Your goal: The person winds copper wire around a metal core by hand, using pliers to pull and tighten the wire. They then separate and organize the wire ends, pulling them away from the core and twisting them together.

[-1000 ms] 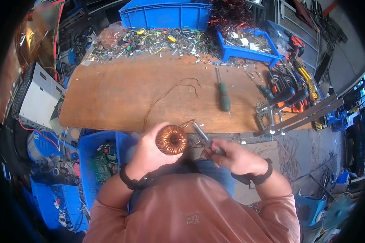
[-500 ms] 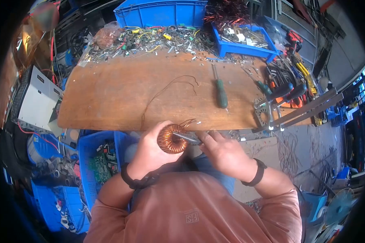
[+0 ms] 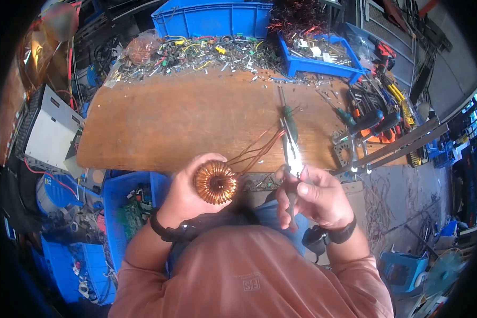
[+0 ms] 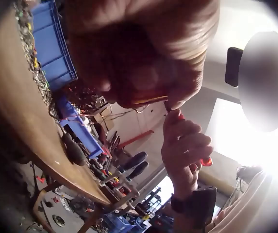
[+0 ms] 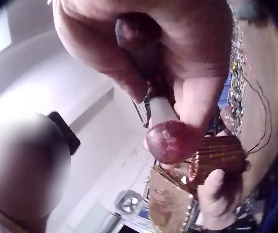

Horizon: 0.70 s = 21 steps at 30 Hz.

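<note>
My left hand (image 3: 185,193) grips a ring-shaped coil (image 3: 215,183) wound with copper wire, its centre hole facing up to the head camera. Several copper wire ends (image 3: 257,151) run from the coil toward the pliers' tips. In my right hand (image 3: 323,196) is a pair of long-nose pliers (image 3: 291,151), jaws pointing away from me and overlapping the wire ends. Fingers curl round the handles, which show red grips (image 5: 173,141) in the right wrist view. That view also shows the side of the coil (image 5: 221,155).
A green-handled screwdriver (image 3: 289,114) lies on the wooden table (image 3: 159,116), partly behind the pliers. Scrap pieces (image 3: 196,55) line the far edge, near blue bins (image 3: 212,21). Several hand tools crowd the right end, with a metal clamp fixture (image 3: 365,138). A blue crate (image 3: 114,212) stands lower left.
The pliers swung from over the coil to the right and now point away from me; the right hand turned over. The wire ends moved from across the table toward the pliers' tips.
</note>
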Tool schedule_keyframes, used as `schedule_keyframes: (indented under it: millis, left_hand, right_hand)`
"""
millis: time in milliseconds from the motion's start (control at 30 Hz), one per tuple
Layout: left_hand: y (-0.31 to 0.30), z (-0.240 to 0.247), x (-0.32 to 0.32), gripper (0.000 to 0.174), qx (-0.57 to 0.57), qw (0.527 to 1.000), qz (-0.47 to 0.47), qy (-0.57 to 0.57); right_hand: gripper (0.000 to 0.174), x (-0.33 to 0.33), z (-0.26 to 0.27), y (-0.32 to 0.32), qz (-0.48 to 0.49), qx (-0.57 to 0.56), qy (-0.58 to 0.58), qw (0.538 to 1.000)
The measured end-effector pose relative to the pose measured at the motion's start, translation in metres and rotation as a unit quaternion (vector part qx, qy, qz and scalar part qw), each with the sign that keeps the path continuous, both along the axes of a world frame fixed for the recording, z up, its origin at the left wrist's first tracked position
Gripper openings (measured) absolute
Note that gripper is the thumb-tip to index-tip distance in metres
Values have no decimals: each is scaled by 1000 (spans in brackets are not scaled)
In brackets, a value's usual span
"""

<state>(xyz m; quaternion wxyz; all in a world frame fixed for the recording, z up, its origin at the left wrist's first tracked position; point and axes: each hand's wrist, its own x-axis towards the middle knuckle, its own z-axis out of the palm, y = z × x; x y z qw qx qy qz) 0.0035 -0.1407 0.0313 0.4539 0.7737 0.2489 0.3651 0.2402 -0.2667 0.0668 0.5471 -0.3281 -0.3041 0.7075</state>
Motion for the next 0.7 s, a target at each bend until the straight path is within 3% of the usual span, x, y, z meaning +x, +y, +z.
schedule_keyframes:
  millis: [67,133,400,567,700]
  left_hand:
    - [-3,1,4,58,-42,999,-5,-29]
    - [-5,-2,4,58,-14,1000,17,-21]
    - [-15,-17,0,63,-56,996,55,-41]
    - [-14,-19,1,65,-16,999,50,-14]
    - [-15,-17,4,69,30,999,37,21]
  right_hand:
    - [44,-5,-4,6,6,8,70,998]
    - [45,-3,-11,15,26,25,102,994]
    - [39,19,-23,31,86,-10,-6,996]
    - [39,25,-27,25,125,-41,-75,989]
    - [28,26,-20,18,131,-56,-104,984]
